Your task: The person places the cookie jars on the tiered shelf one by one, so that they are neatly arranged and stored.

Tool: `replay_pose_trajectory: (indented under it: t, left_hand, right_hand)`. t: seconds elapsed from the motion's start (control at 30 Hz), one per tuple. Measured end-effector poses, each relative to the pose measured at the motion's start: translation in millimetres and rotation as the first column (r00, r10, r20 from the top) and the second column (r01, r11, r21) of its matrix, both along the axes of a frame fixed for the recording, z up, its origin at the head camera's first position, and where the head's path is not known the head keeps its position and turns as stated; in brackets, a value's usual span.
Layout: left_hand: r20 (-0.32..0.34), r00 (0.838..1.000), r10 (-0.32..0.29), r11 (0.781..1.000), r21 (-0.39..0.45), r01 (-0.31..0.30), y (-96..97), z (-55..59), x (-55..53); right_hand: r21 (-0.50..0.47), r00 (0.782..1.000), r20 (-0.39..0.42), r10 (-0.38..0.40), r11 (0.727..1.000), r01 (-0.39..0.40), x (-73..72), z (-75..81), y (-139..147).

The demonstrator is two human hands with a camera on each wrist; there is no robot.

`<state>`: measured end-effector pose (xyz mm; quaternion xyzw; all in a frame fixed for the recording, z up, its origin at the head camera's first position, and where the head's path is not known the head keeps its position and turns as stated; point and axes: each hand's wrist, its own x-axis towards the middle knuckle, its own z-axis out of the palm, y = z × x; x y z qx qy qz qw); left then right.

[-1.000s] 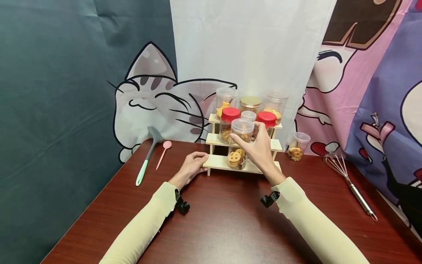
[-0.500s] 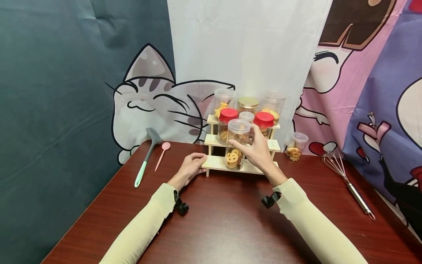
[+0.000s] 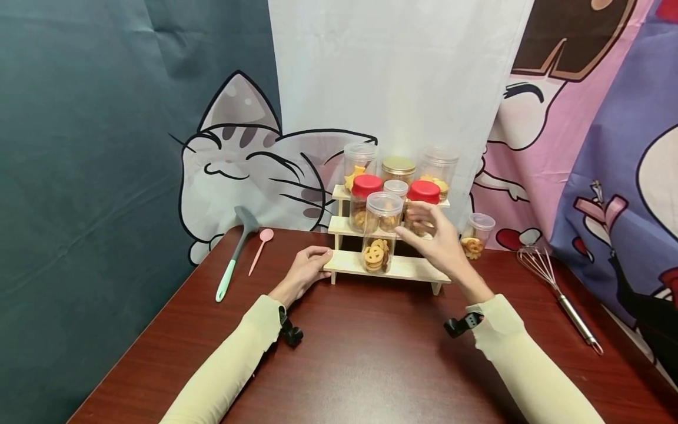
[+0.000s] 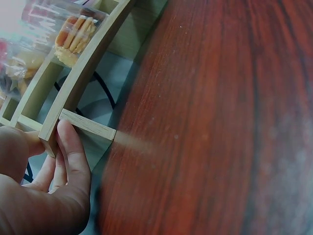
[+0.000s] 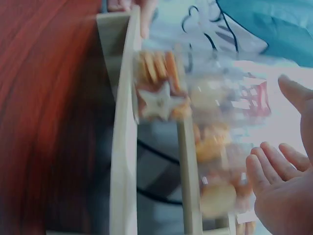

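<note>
A three-tier wooden stand (image 3: pixel 413 268) stands at the back of the table. My left hand (image 3: pixel 304 272) pinches the left end of its lowest tier, thumb on top and fingers beneath, as the left wrist view shows. On that tier, a clear-lidded jar of cookies (image 3: pixel 378 253) stands upright, left of the middle. Just right of it, my right hand (image 3: pixel 438 242) is apart from the jar, thumb and fingers spread with nothing between them. Two red-lidded jars (image 3: pixel 366 187) flank a smaller clear-lidded jar (image 3: pixel 395 188) on the middle tier.
Two clear-lidded jars and a gold-lidded jar (image 3: pixel 398 166) occupy the top tier. On the table, another cookie jar (image 3: pixel 478 235) stands right of the stand. A whisk (image 3: pixel 561 297) lies far right; a spatula (image 3: pixel 236 253) and pink spoon (image 3: pixel 261 250) lie left.
My right hand has let go of the clear-lidded cookie jar and moved right, away from it. The jar stays on the lowest tier. My left hand keeps its grip on the stand.
</note>
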<state>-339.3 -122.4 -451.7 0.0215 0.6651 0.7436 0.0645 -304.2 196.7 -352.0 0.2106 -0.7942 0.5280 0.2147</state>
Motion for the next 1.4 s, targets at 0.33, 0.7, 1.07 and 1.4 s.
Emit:
replay_pose_trajectory:
  t: [0.33, 0.7, 1.07, 1.4]
  left_hand:
    - [0.001, 1.0, 0.005, 1.0, 0.0, -0.005, -1.8, 0.0, -0.3]
    - [0.004, 1.0, 0.002, 1.0, -0.002, -0.002, -2.3, -1.5, 0.2]
    - [0.0, 1.0, 0.006, 1.0, 0.0, -0.006, -1.5, -1.8, -1.0]
    - [0.001, 1.0, 0.003, 1.0, 0.002, -0.003, 1.5, 0.3, -0.2]
  right_hand:
    - [-0.209, 0.973, -0.026, -0.23, 0.953, 0.22, -5.7, 5.6, 62.9]
    - [-0.165, 0.871, 0.109, -0.479, 0.856, 0.491, -26.8, -21.0, 115.8]
    - [-0.076, 0.731, 0.254, -0.633, 0.741, 0.668, -44.1, -46.9, 132.5]
    - [0.085, 0.733, 0.318, -0.601, 0.788, 0.609, -54.5, -60.2, 142.8]
